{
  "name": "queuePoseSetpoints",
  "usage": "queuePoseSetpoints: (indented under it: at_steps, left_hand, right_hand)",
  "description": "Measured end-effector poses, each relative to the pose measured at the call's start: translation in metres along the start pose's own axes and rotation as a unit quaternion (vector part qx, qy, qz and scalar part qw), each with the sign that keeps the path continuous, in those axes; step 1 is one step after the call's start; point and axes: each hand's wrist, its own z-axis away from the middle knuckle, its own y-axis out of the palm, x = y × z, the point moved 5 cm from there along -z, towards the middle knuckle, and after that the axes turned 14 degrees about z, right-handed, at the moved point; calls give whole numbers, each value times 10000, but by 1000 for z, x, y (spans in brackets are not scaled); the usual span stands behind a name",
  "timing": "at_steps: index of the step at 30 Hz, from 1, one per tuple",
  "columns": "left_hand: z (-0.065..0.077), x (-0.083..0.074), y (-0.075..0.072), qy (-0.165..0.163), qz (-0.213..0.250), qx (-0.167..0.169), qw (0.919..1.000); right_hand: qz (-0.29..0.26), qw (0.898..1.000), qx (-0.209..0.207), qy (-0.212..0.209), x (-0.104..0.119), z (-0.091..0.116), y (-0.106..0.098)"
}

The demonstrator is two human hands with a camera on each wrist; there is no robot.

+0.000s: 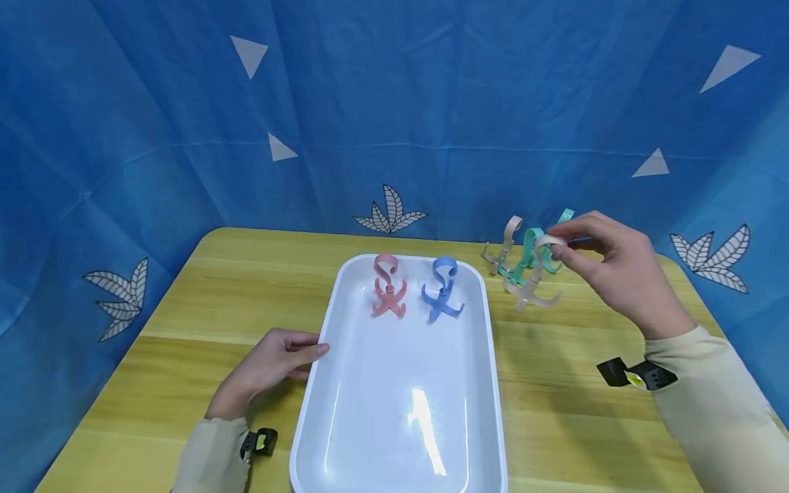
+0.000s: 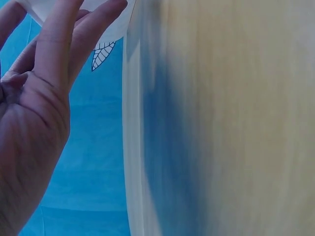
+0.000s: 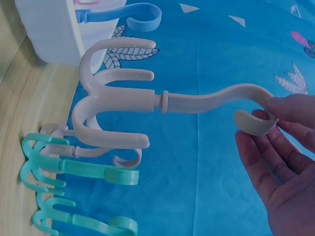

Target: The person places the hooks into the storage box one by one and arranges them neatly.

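Note:
My right hand pinches a beige four-pronged rotating hook by its curled top, with the prongs pointing down. It hangs to the right of a white tray. My left hand holds the tray's left edge, thumb over the rim and fingers on the outer side. Inside the tray, near its far end, stand a pink hook and a blue hook, side by side. Behind the held hook, another beige hook and two green hooks stand on the table.
The wood-patterned table has rounded far corners. Behind it hangs a blue cloth with white triangles and leaf prints. A dark band with a small device sits at my right wrist, and a similar device at my left.

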Motion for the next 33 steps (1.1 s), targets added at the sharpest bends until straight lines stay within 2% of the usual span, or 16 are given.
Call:
queuePoseSetpoints:
  at_steps: [7,13,20,30,33]
  left_hand:
    - [-2,1,1,31,70,27,10000]
    - [-3,1,2,47,93,57,9999]
    - [-2,-2,1,-13,-7,100,9999]
    - [-4,-1,2,-57,-9,176,9998]
    - [-5,-2,1,-24,-50,189,9998]
  right_hand:
    - [234,9980,39,-584,19,0,3]
    - [410,9920,55,-1194,35,0,8]
    - [124,9837,110,-1789,57,2,16]
    - [2,9824,285,-1844,70,-2,32]
    - [-184,9805,442,-1908,73,-3,40]
